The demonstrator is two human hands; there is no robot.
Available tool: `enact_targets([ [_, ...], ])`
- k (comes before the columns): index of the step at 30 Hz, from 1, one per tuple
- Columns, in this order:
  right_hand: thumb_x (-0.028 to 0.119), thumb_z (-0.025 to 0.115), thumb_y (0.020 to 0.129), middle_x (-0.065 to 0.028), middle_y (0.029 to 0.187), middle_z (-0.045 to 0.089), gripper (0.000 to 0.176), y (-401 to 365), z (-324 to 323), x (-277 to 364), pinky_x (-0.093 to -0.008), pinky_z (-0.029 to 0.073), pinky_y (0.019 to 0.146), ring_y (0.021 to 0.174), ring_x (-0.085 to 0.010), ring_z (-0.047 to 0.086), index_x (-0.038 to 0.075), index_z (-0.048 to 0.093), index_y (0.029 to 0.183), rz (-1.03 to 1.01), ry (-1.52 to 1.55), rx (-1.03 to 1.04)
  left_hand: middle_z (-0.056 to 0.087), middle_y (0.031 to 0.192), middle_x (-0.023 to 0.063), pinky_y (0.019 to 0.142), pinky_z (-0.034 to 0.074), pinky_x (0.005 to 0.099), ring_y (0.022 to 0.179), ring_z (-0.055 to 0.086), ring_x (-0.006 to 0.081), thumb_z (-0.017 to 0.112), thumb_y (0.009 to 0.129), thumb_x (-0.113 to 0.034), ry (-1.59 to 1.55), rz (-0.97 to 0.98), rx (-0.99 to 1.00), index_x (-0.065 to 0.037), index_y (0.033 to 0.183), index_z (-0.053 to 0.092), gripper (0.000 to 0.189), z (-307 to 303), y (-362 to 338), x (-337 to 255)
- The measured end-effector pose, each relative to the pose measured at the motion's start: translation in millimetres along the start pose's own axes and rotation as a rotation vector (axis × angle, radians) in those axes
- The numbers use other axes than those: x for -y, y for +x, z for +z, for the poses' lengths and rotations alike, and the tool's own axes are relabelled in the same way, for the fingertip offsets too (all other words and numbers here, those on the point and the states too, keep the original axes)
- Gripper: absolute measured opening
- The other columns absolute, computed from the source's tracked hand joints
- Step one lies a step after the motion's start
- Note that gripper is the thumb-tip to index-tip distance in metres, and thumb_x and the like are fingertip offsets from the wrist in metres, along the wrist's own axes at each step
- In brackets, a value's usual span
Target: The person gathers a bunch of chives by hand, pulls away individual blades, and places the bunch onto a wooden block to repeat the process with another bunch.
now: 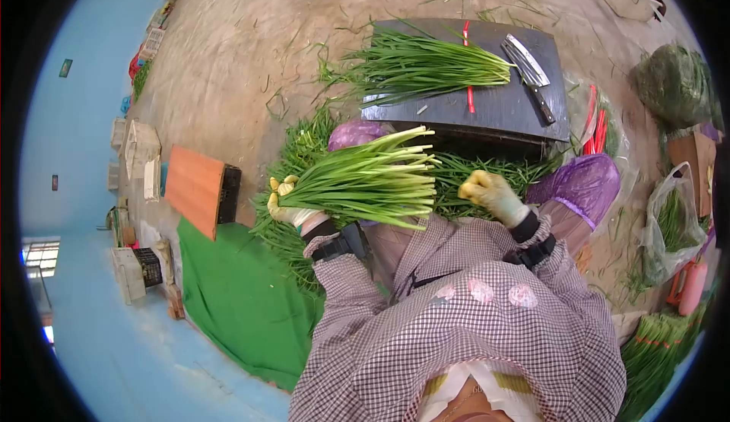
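Note:
My left hand [286, 200], in a pale yellow glove, is closed round the leafy end of a bunch of garlic chives [357, 182]. Their pale stem ends fan out to the right over my lap. To the right of those stems, my gloved right hand [494, 196] hangs with its fingers curled; what they hold, if anything, is hidden. Beyond my hands, a second bunch of chives [433, 68] lies on a dark board [395, 30], across a red tie [470, 99]. A knife [530, 76] with a black handle rests at the board's right side.
Loose chives [300, 251] are heaped around my legs. On the left are an orange-topped crate [196, 186] and a green cloth [243, 293]. Red ties [597, 129], a plastic bag of greens [673, 220] and tied chive bundles [658, 346] lie to the right.

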State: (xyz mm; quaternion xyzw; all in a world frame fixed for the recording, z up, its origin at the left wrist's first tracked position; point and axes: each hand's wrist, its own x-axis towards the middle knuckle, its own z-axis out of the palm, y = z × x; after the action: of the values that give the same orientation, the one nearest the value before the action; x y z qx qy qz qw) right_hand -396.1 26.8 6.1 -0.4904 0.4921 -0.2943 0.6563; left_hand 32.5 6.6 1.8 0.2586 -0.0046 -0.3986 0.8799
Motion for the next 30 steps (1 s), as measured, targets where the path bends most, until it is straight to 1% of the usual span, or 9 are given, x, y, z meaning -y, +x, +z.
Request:
enact_targets([
  [5, 0.033, 0.061, 0.102, -0.0095, 0.094, 0.075, 0.038, -28.9, -36.2, 47.0, -0.0234, 0.053, 0.074, 0.084, -0.0137, 0.069, -0.003, 0.071, 0.105, -0.118, 0.569, 0.18, 0.059, 0.074, 0.002, 0.076, 0.052, 0.0359, 0.076, 0.059, 0.0199, 0.054, 0.09, -0.025, -0.132, -0.036, 0.188, -0.005, 0.115, 0.068, 0.035, 6.5, 1.0, 4.5],
  [7, 0.036, 0.059, 0.103, -0.0149, 0.112, 0.072, 0.041, 9.3, -55.0, -30.6, -0.0274, 0.052, 0.087, 0.098, -0.0171, 0.068, -0.001, 0.075, 0.102, -0.247, -0.412, -0.052, 0.055, 0.072, 0.0022, 0.078, 0.051, 0.0312, 0.074, 0.056, 0.0174, 0.055, 0.09, -0.018, -0.325, -0.132, 0.375, -0.002, 0.118, 0.067, 0.033, 12.1, 6.7, 6.6],
  [9, 0.026, 0.068, 0.098, -0.0117, 0.126, 0.069, 0.037, 28.5, -55.2, -15.9, -0.0337, 0.05, 0.096, 0.107, -0.0179, 0.066, -0.002, 0.067, 0.122, -0.27, -0.04, -0.226, 0.047, 0.068, 0.0014, 0.077, 0.049, 0.0273, 0.066, 0.047, 0.0141, 0.056, 0.091, -0.01, -0.458, -0.191, 0.473, 0.004, 0.12, 0.062, 0.033, 59.7, -15.0, 16.6],
  [11, 0.03, 0.051, 0.105, -0.0081, 0.133, 0.065, 0.041, 31.0, -44.3, 62.2, -0.0372, 0.038, 0.112, 0.131, -0.0236, 0.053, 0.004, 0.063, 0.134, -0.611, -0.511, -0.269, 0.044, 0.067, 0.0004, 0.076, 0.048, 0.0274, 0.063, 0.044, 0.0135, 0.057, 0.09, -0.01, -0.503, -0.265, 0.575, 0.005, 0.12, 0.061, 0.034, 85.8, -22.4, 23.7],
  [13, 0.034, 0.046, 0.106, -0.0077, 0.142, 0.059, 0.045, 55.6, -33.7, 93.4, -0.0373, 0.031, 0.118, 0.136, -0.0224, 0.049, 0.005, 0.063, 0.134, -0.765, -0.385, -0.066, 0.041, 0.066, 0.0001, 0.074, 0.047, 0.0272, 0.063, 0.042, 0.0128, 0.056, 0.092, -0.01, -0.5, -0.393, 0.612, 0.006, 0.122, 0.06, 0.035, 107.9, -29.9, 34.1],
  [18, 0.077, 0.033, 0.093, -0.0129, 0.146, 0.055, 0.092, 104.1, 8.4, 64.3, -0.0389, 0.032, 0.118, 0.136, -0.0227, 0.047, 0.004, 0.048, 0.147, -0.205, 0.319, 0.653, 0.042, 0.067, 0.0002, 0.077, 0.046, 0.0265, 0.063, 0.041, 0.0117, 0.056, 0.093, -0.01, -0.546, -0.572, 0.814, 0.008, 0.124, 0.059, 0.036, 170.5, -48.9, 78.5],
  [21, 0.074, 0.038, 0.094, -0.0074, 0.131, 0.065, 0.088, 70.2, 11.6, 46.7, -0.0349, 0.048, 0.102, 0.116, -0.0169, 0.06, 0.005, 0.048, 0.146, 0.088, 0.684, 0.888, 0.043, 0.068, 0.0014, 0.082, 0.046, 0.03, 0.065, 0.043, 0.0131, 0.056, 0.093, -0.012, -0.387, -0.444, 0.783, 0.007, 0.124, 0.058, 0.036, 162.7, -25.7, 85.8],
  [27, 0.074, 0.062, 0.082, -0.0168, 0.144, 0.053, 0.102, 32.2, -9.0, 12.5, -0.0395, 0.053, 0.101, 0.123, -0.0207, 0.059, 0.007, 0.034, 0.154, 0.1, 0.665, 0.951, 0.044, 0.066, 0.0015, 0.084, 0.047, 0.0343, 0.064, 0.044, 0.0147, 0.053, 0.094, -0.016, -0.175, -0.322, 0.665, 0.007, 0.123, 0.059, 0.037, 141.2, -20.6, 110.0],
  [30, 0.053, 0.075, 0.087, -0.0054, 0.098, 0.063, 0.097, 9.7, -4.2, 26.1, -0.0293, 0.055, 0.076, 0.074, -0.014, 0.063, 0.01, 0.024, 0.157, 0.033, 0.393, 0.789, 0.045, 0.066, 0.002, 0.083, 0.046, 0.0345, 0.064, 0.046, 0.0149, 0.052, 0.094, -0.016, -0.271, -0.364, 0.732, 0.007, 0.125, 0.059, 0.039, 135.8, -19.2, 131.9],
])
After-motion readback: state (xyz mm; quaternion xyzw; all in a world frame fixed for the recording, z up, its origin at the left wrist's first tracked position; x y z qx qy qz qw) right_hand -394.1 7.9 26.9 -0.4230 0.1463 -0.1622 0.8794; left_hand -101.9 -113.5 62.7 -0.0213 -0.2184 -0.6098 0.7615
